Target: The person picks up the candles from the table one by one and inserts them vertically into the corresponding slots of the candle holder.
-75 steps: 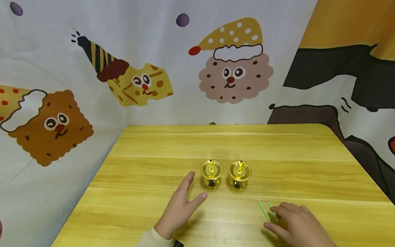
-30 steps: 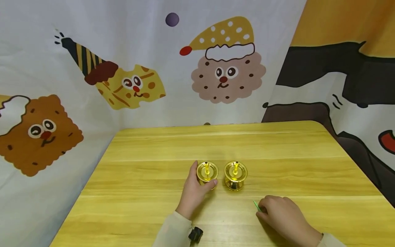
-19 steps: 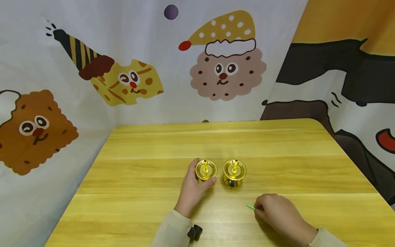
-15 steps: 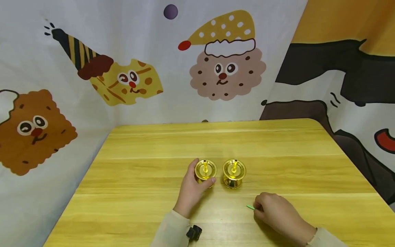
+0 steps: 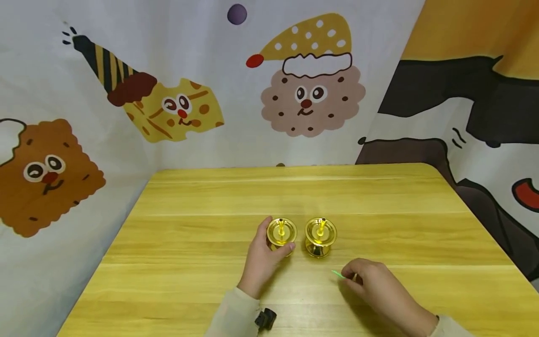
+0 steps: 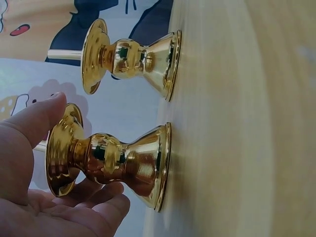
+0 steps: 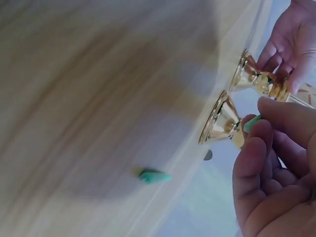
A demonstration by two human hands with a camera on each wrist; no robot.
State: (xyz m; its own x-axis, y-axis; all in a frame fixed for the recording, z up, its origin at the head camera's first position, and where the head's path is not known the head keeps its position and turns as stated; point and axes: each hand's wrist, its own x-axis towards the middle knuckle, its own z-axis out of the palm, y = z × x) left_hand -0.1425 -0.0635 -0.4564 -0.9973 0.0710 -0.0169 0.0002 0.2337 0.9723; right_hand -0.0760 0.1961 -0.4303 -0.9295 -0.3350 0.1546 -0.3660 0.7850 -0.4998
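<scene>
Two shiny gold candle holders stand upright side by side, each with a wide dish and a thin central spike. My left hand [image 5: 258,264] grips the left candle holder [image 5: 281,232], thumb at the dish rim and fingers round the far side. The right candle holder [image 5: 320,236] stands untouched a short gap away. My right hand [image 5: 376,285], nearer the front, pinches a thin green stick [image 7: 252,123] between thumb and fingers, its end pointing left toward the holders. A second green stick [image 7: 155,176] lies on the table, hidden by the hand in the head view.
The wooden table [image 5: 202,196] has light wood grain and a rounded far corner. Behind it hangs a curtain [image 5: 236,84] printed with cartoon biscuits and cheese. A small black device [image 5: 266,318] sits at my left wrist.
My left hand has moved in and taken hold of the left candle holder. My right hand has picked up one green stick, turned it leftward, and shifted slightly toward the holders.
</scene>
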